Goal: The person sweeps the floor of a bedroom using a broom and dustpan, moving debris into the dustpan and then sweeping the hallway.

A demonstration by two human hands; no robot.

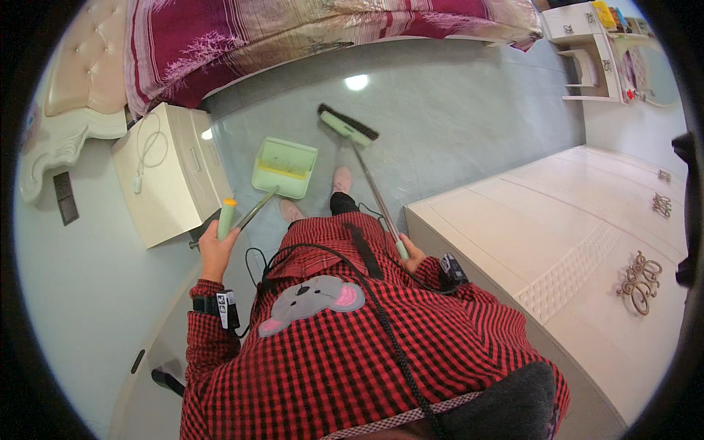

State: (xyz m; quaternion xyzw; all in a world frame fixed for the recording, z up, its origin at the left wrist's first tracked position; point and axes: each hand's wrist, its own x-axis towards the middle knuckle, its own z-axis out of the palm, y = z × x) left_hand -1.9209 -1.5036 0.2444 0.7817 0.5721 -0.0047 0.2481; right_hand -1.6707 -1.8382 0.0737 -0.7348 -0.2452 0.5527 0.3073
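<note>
My left hand (215, 250) grips the handle of a long-handled green dustpan (285, 149), near a green grip with an orange end. The pan rests on the grey tiled floor in front of my feet, its yellow strip dotted with dark debris. A broom (345, 126) with a green head and dark bristles lies to the right of the pan, apart from it. Its metal pole runs back to my right hand (411, 254), which is closed around the pale green handle end at my right side.
A cream nightstand (159, 181) with a coiled white cable stands left, beside a bed (308, 33) across the far side. Cream wardrobe doors (550, 214) with ornate handles line the right. A dressing table (586, 58) stands at far right. Black cables cross my checked apron (352, 352).
</note>
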